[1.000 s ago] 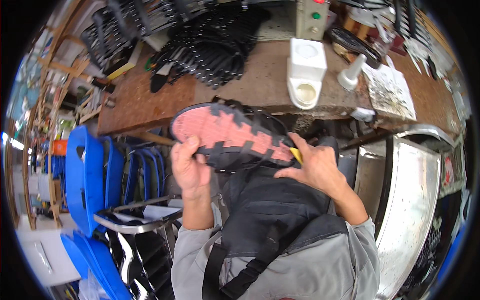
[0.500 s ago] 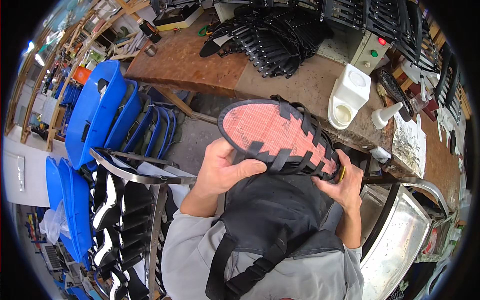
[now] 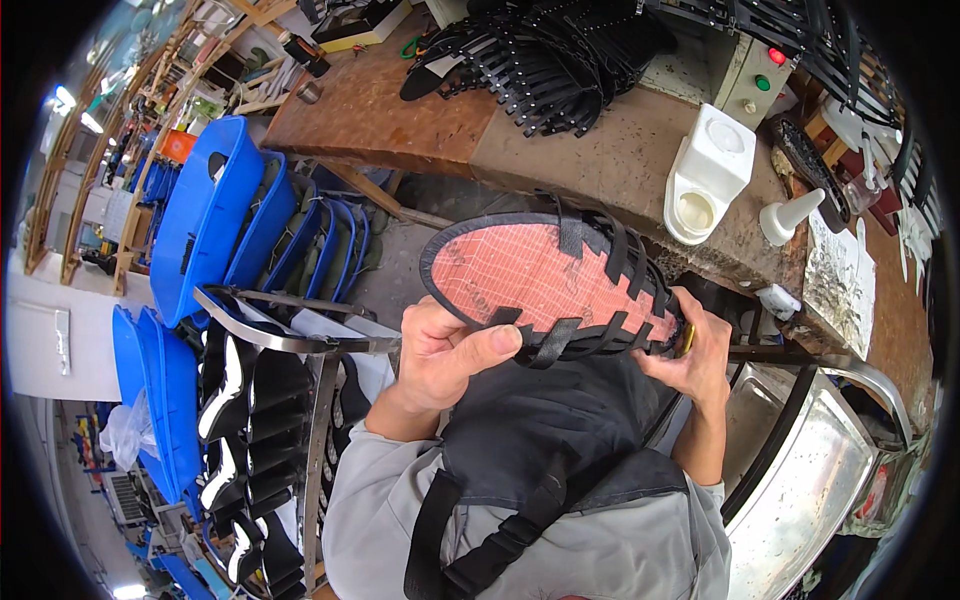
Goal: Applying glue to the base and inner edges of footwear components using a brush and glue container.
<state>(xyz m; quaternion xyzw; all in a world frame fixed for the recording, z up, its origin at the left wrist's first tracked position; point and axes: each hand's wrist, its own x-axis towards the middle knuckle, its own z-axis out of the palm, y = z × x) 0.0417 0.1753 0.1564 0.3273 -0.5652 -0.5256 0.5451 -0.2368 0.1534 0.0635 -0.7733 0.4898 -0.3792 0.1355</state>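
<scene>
Between my two hands is a strappy black sandal upper [image 3: 540, 277] on its last, its pinkish-red underside facing me. Black strap ends are folded over the edge of that underside. My left hand [image 3: 447, 352] grips it near the rounded toe end, thumb lying along the lower edge and the other fingers hidden behind. At the narrow heel end, my right hand [image 3: 694, 350] holds it with the thumb below and fingers curled round. Something small and yellow [image 3: 688, 338] shows at the right fingers; I cannot tell what it is.
Across the front runs a brown workbench [image 3: 400, 135] with a heap of black strap uppers [image 3: 560, 65]. A white plastic pot [image 3: 712, 170] and white nozzle [image 3: 790, 217] stand at right. Blue bins [image 3: 205, 215] and a rack of black-and-white soles [image 3: 225, 400] are at left; a metal tray [image 3: 810, 480] is right.
The sandal upper has tilted a little, its toe end dropping lower and slightly left. Both hands keep their hold. The surroundings have shifted slightly in view.
</scene>
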